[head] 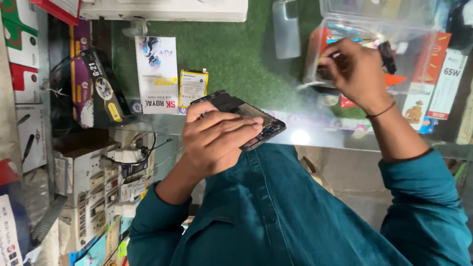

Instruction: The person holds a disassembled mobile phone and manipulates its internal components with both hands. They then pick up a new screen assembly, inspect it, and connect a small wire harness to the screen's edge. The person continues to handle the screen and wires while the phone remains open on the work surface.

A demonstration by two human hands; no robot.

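My left hand (217, 138) is shut on a dark phone (234, 104) with its back cover off, holding it flat over the front edge of the glass counter (300, 137). The fingers lie across the open back, and some inner parts show at the right end. My right hand (357, 69) reaches into a clear plastic box (315, 66) of small parts at the far right, with its fingers curled inside. Whether they pinch anything is hidden. A thin band sits on that wrist.
On the green mat (236, 54) lie a yellow-edged phone battery (192, 87), a white printed packet (156, 74) and a clear phone case (286, 29). Stacked boxes and cables (98, 162) fill the left side. Accessory packs (446, 83) stand at the right.
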